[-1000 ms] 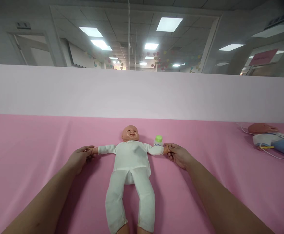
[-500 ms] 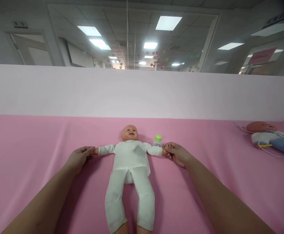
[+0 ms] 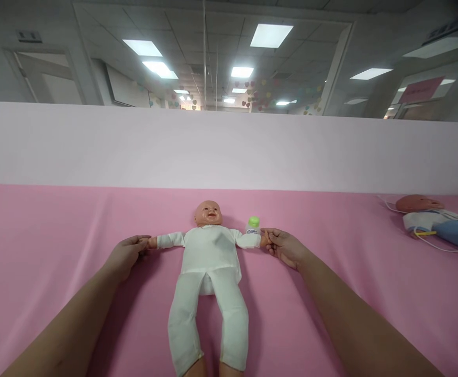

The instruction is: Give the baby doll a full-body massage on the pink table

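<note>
- The step in hand looks like holding the doll (image 3: 212,248) with both arms drawn straight out to its sides; it lies face up on the pink cover (image 3: 331,225), in the middle of the view, head toward the white panel (image 3: 229,152)
- The left hand (image 3: 124,255) is pinched on one of the doll's hands, thumb on top; the right hand (image 3: 286,246) is pinched on the other, so the two are well apart, with the doll's body between them
- From this pose, the next move seems to call for a light, matched hold on both sides, and for care with the green-capped bottle (image 3: 253,225) just behind the sleeve nearest the right hand
- The person's fingers cover most of the doll's hands, so how firm the hold is cannot be told
- That sleeve hides the bottle's base; whether they touch is unclear, and the label is too small to read
- The frame's lower edge cuts off the doll's feet, the right edge part of a second doll (image 3: 456,230) with a white tube (image 3: 444,248) beside it
</note>
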Motion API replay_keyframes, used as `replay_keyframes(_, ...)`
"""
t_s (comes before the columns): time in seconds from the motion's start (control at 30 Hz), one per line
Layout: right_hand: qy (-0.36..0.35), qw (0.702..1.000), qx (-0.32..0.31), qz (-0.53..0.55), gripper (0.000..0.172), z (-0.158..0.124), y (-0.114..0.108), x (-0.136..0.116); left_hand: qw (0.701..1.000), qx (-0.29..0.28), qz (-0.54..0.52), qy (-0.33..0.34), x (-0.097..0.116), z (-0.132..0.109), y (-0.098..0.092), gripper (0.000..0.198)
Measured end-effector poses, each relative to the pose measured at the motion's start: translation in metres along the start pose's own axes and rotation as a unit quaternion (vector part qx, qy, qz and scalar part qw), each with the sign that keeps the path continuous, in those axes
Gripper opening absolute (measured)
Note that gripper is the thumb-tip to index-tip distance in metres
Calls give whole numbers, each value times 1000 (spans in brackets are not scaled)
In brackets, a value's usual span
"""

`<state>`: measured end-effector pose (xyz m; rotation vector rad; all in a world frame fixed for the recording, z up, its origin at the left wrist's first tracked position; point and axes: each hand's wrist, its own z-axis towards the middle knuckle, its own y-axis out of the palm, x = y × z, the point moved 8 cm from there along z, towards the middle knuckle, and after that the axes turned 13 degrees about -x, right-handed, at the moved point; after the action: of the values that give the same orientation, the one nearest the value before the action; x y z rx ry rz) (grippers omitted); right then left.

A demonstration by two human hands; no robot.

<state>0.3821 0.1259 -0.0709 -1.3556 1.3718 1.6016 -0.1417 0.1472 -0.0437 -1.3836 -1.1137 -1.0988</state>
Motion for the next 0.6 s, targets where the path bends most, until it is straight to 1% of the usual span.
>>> replay_keyframes(0.1, 2, 999, -49, 11, 33, -2, 2, -1, 1000, -9, 17, 5, 5, -3, 3, 48)
replay_keyframes(0.2, 11, 998, -58, 4, 41, -4, 2, 0, 999, -14, 36, -4, 9, -6, 7, 48)
replay_keyframes(0.27, 13, 998, -53, -11, 40, -6, 3, -1, 999, -15, 46, -6, 10, -7, 8, 48)
replay_keyframes(0.37, 6, 998, -46, -35, 28, -6, 7, -4, 999, -2, 47, -4, 9, -7, 5, 49)
replay_keyframes(0.4, 3, 998, -40, -41, 28, -6, 8, -4, 999, 5, 46, -4, 8, -6, 4, 49)
replay_keyframes(0.5, -1, 999, -10, -47, 35, -5, 7, -5, 999, 19, 34, -7, 4, -4, 0, 50)
replay_keyframes(0.6, -5, 998, 29, -49, 41, -4, 2, -4, 1000, 26, 6, -13, 0, -2, -1, 46)
